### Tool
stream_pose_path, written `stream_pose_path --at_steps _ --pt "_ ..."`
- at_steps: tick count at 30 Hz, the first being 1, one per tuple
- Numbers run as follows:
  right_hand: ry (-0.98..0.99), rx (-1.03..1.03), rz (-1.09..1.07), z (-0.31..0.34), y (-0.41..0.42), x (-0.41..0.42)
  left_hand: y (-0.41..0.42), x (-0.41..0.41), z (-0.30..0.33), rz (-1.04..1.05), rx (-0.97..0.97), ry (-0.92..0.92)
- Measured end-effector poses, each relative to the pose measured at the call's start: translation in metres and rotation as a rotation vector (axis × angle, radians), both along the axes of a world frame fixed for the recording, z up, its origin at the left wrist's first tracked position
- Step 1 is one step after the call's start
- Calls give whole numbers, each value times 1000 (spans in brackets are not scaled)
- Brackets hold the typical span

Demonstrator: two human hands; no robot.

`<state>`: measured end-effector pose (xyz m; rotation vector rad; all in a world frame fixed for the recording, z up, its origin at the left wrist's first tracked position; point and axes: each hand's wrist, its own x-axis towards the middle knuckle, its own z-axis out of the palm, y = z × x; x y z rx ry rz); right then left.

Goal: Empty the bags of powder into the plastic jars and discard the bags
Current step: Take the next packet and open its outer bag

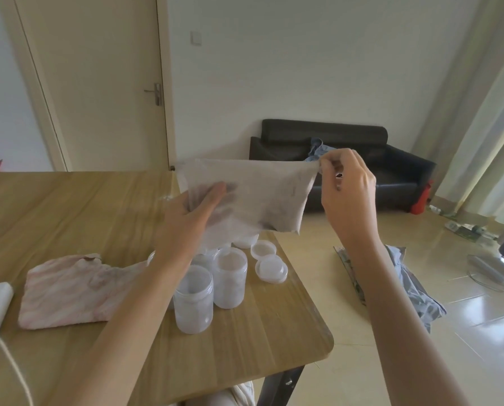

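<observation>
Plastic: one bag (253, 197), two hands (192, 218) (347, 189), two lids (264, 249) (271, 268).

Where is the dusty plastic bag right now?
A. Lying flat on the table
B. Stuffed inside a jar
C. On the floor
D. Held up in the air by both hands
D: the left hand and right hand stretch the bag up above the open jars.

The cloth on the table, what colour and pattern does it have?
The cloth is pale pink with faint white stripes, seen in the head view.
</observation>
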<state>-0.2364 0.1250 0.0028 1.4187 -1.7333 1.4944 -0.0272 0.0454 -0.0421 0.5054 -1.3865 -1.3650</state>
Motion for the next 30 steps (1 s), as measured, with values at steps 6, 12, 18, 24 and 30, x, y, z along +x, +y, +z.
stream_pose_path --at_steps 6,12,18,24,30 --pt "-13 -12 1 -1 -1 -1 6 -3 0 11 22 3" --pt "-32 -21 -20 -2 -1 -6 4 -3 -3 27 -36 -50" --pt "-173 19 18 -21 -4 -9 1 -4 -5 11 17 -29" --pt "-631 123 231 -61 -7 1 -2 -15 -10 78 -11 -21" --pt "-1065 202 712 -104 -3 34 -7 -22 -20 63 105 49"
